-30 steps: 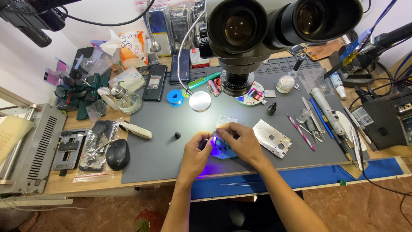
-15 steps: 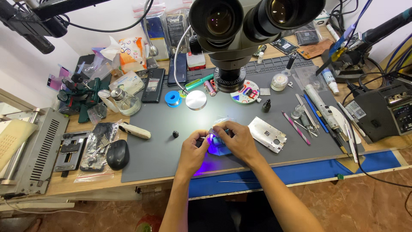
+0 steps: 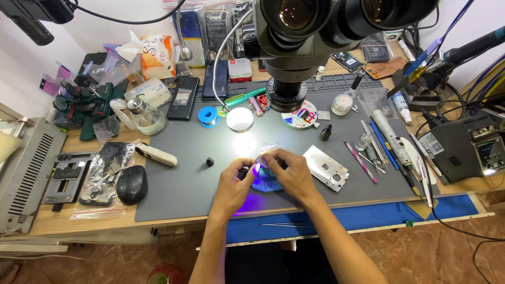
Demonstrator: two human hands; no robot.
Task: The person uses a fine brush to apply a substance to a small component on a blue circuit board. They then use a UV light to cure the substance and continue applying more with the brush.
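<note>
Both hands stayed close together while the view shifted a little, so the work was continuing: the left hand [image 3: 232,185] and right hand [image 3: 290,173] pinched a small violet-lit part [image 3: 259,167] on the grey mat [image 3: 179,184], with the microscope [image 3: 315,37] at twelve o'clock.

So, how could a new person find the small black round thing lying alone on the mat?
Start at the grey work mat under the microscope. Look just left of the left hand: the small black knob lies there alone. Its neighbours, the white handle and the blue solder spool, are bigger and coloured.
</note>
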